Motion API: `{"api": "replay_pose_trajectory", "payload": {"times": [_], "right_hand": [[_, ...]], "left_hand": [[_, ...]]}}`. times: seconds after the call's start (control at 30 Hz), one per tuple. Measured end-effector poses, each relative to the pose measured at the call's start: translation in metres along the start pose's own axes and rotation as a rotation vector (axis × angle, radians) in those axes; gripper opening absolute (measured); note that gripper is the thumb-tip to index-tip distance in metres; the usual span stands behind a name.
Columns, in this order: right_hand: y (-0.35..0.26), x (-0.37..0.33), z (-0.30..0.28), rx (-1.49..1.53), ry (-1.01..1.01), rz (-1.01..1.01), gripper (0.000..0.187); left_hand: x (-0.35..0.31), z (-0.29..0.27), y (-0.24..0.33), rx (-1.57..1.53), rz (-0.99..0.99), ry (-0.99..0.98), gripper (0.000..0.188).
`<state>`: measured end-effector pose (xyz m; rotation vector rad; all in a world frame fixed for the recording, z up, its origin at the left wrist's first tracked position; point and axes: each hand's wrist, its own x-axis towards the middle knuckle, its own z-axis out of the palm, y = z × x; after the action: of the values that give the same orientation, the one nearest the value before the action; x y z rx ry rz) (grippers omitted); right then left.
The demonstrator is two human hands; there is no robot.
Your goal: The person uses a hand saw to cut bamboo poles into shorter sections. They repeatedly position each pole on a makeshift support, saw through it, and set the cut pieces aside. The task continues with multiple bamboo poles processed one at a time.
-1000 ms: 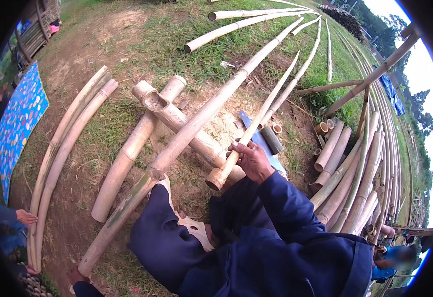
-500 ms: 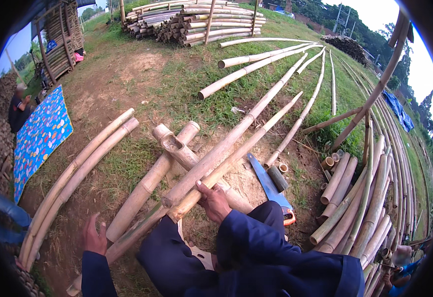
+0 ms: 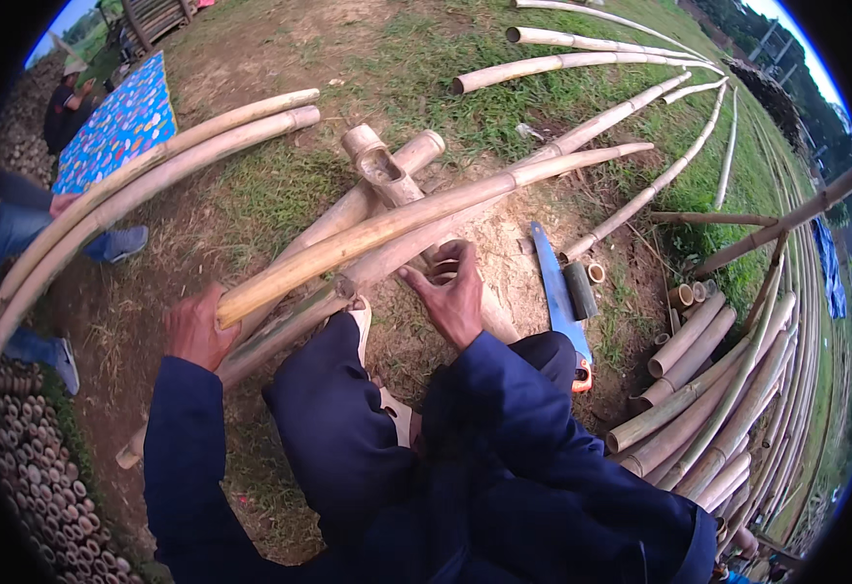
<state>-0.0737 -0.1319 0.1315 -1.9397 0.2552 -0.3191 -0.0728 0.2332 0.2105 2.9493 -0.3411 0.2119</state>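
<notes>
My left hand (image 3: 199, 328) is wrapped round the near cut end of a yellowish bamboo pole (image 3: 377, 226). This pole lies slanting across a thicker pale bamboo pole (image 3: 397, 255) and stretches away to the upper right. My right hand (image 3: 453, 297) is beside the thicker pole, off the yellowish one, its fingers loosely bent and apart. Beneath the poles is a crossed bamboo support, with a notched piece (image 3: 384, 170) at its upper end. To the right of my right hand, a blue-bladed handsaw (image 3: 555, 292) with an orange handle lies on the ground beside a short dark bamboo piece (image 3: 579, 292).
Two long bamboo poles (image 3: 168, 175) lie at the left, near a person's legs and grey shoe (image 3: 126, 242). Another person sits beyond a blue patterned cloth (image 3: 119, 127). Cut bamboo lengths (image 3: 708, 419) are piled on the right. Stacked bamboo ends (image 3: 51, 487) fill the lower left.
The yellowish pole's near end has shifted left, into my left hand's grip. My right hand has let go of it. The view has turned, and a person's legs now show at left.
</notes>
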Motion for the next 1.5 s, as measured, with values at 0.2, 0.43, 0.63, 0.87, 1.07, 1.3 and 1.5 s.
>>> {"api": "replay_pose_trajectory", "payload": {"times": [0.2, 0.43, 0.63, 0.87, 1.07, 1.3, 1.5], "right_hand": [[0.069, 0.092, -0.050, -0.945, -0.272, -0.648, 0.092], [0.101, 0.153, 0.017, -1.201, -0.683, -0.714, 0.057], [0.011, 0.111, 0.076, -0.649, -0.844, -1.203, 0.074], [-0.052, 0.039, 0.143, -0.598, -0.993, -1.214, 0.072], [-0.068, 0.012, 0.176, -0.713, -1.081, -1.136, 0.069], [-0.071, 0.031, 0.185, -0.681, -1.056, -1.212, 0.074], [-0.076, 0.027, 0.194, -0.669, -1.054, -1.214, 0.072]], "left_hand": [[-0.070, -0.029, -0.101, -0.150, -0.123, -0.161, 0.036], [-0.184, -0.049, -0.210, 0.088, -0.347, -0.171, 0.044], [-0.258, -0.050, -0.237, 0.562, -0.698, -0.221, 0.082], [-0.187, 0.045, -0.117, 0.186, -0.343, 0.217, 0.085], [-0.192, 0.070, -0.153, 0.204, -0.413, 0.218, 0.066], [-0.185, 0.076, -0.153, 0.167, -0.464, 0.167, 0.067], [-0.188, 0.074, -0.161, 0.151, -0.526, 0.093, 0.070]]}}
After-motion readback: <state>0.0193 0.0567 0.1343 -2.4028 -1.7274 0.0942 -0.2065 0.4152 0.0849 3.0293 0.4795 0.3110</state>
